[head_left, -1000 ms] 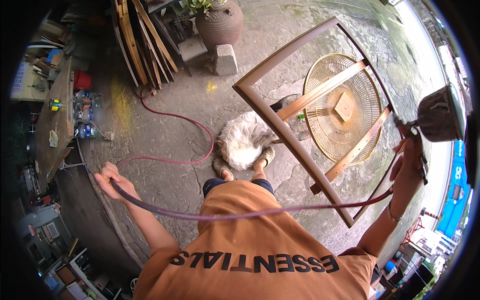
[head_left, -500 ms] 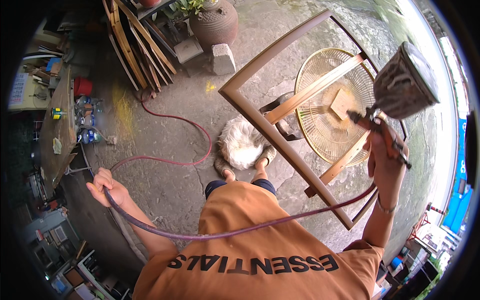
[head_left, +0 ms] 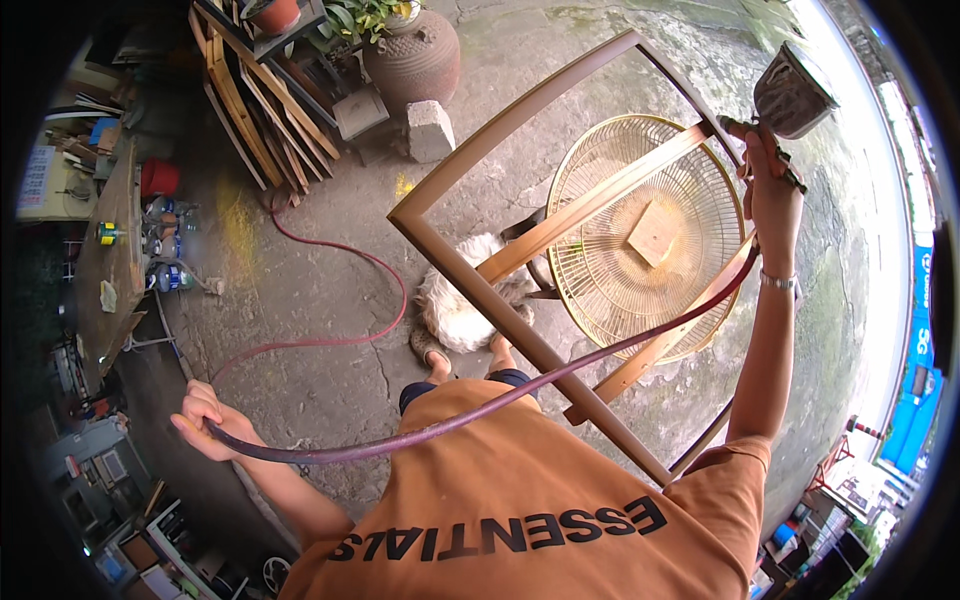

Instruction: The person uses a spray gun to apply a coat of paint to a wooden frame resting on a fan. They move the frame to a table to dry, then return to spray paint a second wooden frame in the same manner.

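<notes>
My right hand (head_left: 774, 205) is closed around a spray gun (head_left: 765, 140) with a paint-smeared cup (head_left: 795, 92) on top, held out at the far right beside a brown rectangular frame (head_left: 500, 300). From the gun a dark red hose (head_left: 560, 372) sags across my body to my left hand (head_left: 210, 420), whose fingers are wrapped round it at the left. Two wooden slats (head_left: 590, 205) carry the frame over a round wire fan grille (head_left: 640, 160), with a small square board (head_left: 652, 234) at its middle. The gun's nozzle is near the frame's right side.
By my feet lies a fluffy white animal (head_left: 455, 300), partly behind the frame. Wood strips (head_left: 262, 120), a big clay pot (head_left: 425, 60) and a concrete block (head_left: 430, 130) stand farther away. At left is a tilted board (head_left: 110, 250) with bottles and a red bucket (head_left: 159, 177).
My right hand has carried the spray gun farther away, toward the frame's far right side, with the arm stretched out. The hose has lifted in the middle; my left hand sits slightly lower.
</notes>
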### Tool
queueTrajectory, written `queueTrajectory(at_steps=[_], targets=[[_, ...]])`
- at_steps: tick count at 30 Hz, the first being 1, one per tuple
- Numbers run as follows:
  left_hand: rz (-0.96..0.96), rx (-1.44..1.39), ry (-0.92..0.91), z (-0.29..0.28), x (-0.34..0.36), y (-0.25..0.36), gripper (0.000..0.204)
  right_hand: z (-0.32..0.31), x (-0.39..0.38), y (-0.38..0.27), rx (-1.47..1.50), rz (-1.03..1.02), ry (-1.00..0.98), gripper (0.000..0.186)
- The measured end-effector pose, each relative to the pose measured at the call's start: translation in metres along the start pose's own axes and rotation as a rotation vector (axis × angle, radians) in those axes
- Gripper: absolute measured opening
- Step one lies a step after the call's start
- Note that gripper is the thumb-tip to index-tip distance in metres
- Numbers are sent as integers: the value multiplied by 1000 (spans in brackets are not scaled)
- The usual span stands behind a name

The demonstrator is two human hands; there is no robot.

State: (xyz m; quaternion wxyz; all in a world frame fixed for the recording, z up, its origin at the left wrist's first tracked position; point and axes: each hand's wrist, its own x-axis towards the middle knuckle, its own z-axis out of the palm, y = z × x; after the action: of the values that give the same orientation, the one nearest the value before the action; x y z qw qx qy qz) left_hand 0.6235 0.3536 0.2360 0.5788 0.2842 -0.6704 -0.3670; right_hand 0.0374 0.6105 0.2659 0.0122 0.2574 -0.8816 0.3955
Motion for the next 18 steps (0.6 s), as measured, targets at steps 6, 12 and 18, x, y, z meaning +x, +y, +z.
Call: queueTrajectory(at_steps=[6, 12, 18], targets=[[33, 51, 34, 23, -10, 4, 48, -1, 56, 35, -6, -33, 102, 32], [74, 92, 27, 44, -9, 6, 47, -40, 102, 56, -121, -59, 357, 38], [-10, 15, 66, 37, -9, -6, 47, -63, 61, 22, -112, 26, 269, 32]])
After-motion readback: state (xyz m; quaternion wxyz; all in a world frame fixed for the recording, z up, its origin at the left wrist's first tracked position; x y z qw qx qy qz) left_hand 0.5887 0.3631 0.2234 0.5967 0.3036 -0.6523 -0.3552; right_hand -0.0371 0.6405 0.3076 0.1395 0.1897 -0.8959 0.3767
